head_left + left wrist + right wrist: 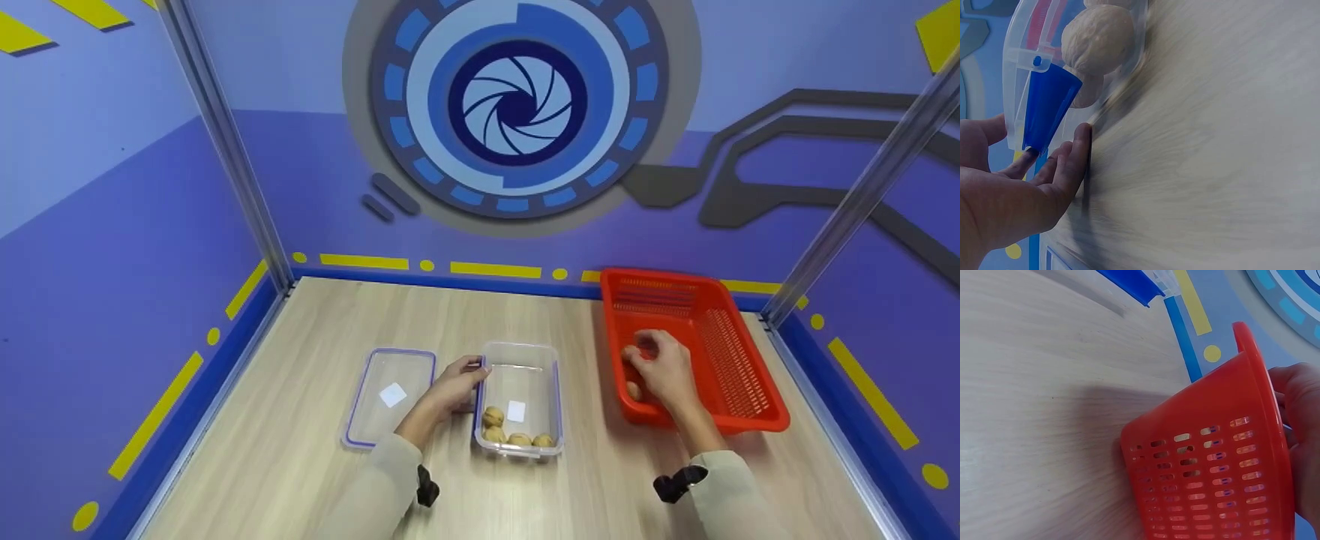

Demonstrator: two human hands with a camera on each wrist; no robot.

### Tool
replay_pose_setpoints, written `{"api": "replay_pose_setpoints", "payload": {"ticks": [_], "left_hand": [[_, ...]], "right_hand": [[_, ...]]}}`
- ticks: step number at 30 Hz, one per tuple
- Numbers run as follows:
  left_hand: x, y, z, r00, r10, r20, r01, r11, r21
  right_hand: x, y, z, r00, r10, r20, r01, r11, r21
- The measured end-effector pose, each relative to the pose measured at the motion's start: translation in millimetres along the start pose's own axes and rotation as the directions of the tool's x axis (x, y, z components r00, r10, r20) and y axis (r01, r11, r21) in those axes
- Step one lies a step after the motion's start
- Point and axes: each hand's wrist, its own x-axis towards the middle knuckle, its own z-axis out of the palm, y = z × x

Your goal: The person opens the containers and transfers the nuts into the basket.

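A clear plastic food container (529, 382) with blue side flaps stands on the table with several walnuts (493, 417) along its near end. My left hand (454, 386) grips its left side, thumb over the rim. In the left wrist view, fingers (1069, 163) lie against the wall below the blue flap (1050, 107), and a walnut (1098, 39) shows through the plastic. My right hand (666, 369) is down in the red basket (750, 375), fingertips pinching a walnut (629, 352). Another walnut (634, 391) lies near the basket's left wall. The right wrist view hides the fingertips behind the basket wall (1207, 455).
The container's clear lid (379, 379), with a blue seal and a white label, lies left of the container. Printed panels (300, 187) with metal corner posts (225, 135) enclose the back and sides of the wooden table (247, 465).
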Motion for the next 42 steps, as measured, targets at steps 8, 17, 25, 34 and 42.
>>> {"api": "replay_pose_setpoints", "payload": {"ticks": [8,17,25,34,42], "left_hand": [[-1.2,0.8,0.3,1.0,-0.015,-0.018,0.015,1.0,0.008],[-3.8,6.4,0.1,0.999,-0.037,-0.008,0.037,0.999,-0.015],[-5.0,6.1,2.6,0.999,-0.039,0.01,0.04,0.999,-0.036],[0.5,1.7,0.6,0.998,-0.059,-0.004,0.059,0.997,-0.047],[1.6,0.3,0.4,0.999,-0.045,-0.002,0.045,0.998,-0.037]], "right_hand": [[0.0,-19.3,2.2,0.995,-0.081,-0.05,0.083,0.996,0.026],[-7.5,-68.6,32.2,0.951,-0.307,-0.032,0.309,0.948,0.07],[-28.3,-86.2,77.7,0.898,-0.432,0.082,0.426,0.902,0.073],[-54.7,-94.5,118.2,0.874,-0.448,0.189,0.436,0.894,0.104],[-65.4,-102.3,145.2,0.834,-0.497,0.238,0.478,0.868,0.135]]}}
